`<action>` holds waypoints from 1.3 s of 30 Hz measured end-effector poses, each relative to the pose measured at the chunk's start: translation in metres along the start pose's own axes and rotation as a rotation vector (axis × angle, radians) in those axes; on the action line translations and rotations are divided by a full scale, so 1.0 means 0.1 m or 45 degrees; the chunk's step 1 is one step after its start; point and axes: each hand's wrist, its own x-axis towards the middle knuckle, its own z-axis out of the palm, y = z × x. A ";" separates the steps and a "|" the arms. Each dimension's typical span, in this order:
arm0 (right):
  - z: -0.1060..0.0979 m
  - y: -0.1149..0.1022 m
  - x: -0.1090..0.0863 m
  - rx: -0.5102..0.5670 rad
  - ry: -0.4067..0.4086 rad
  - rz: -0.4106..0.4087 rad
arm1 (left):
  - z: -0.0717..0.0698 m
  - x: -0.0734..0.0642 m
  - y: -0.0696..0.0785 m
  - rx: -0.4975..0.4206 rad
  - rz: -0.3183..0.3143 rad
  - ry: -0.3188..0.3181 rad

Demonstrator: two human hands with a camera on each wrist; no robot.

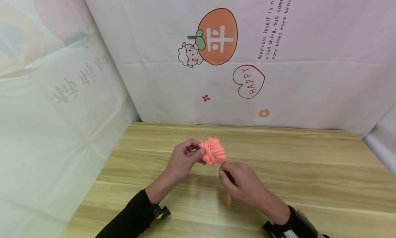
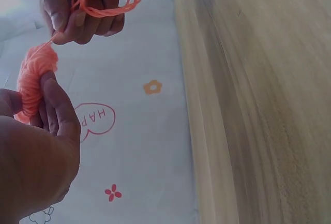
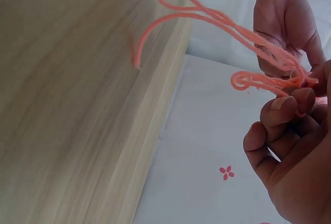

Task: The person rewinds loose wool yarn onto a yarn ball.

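A small ball of coral-pink yarn (image 1: 216,151) is held above the table by my left hand (image 1: 182,159), thumb in front and fingers behind. Strands cross its middle in a wrapped band. Just below and to the right of the ball, my right hand (image 1: 244,181) pinches the yarn strand running from it. In the left wrist view that strand (image 2: 53,38) looks taut between ball and fingers. Loose loops of yarn (image 3: 222,22) stick out from the right hand in the right wrist view, and a yarn tail (image 1: 229,200) hangs below it.
The wooden table (image 1: 309,169) lies under both hands. A white printed cloth (image 1: 167,93) stands as a backdrop behind it, and another cloth (image 1: 62,135) hangs along the left side. Dark wrist devices (image 1: 161,213) sit on both wrists.
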 end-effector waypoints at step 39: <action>-0.12 0.07 0.00 -0.045 0.027 0.046 | 0.05 -0.11 0.01 -0.026 -0.018 -0.636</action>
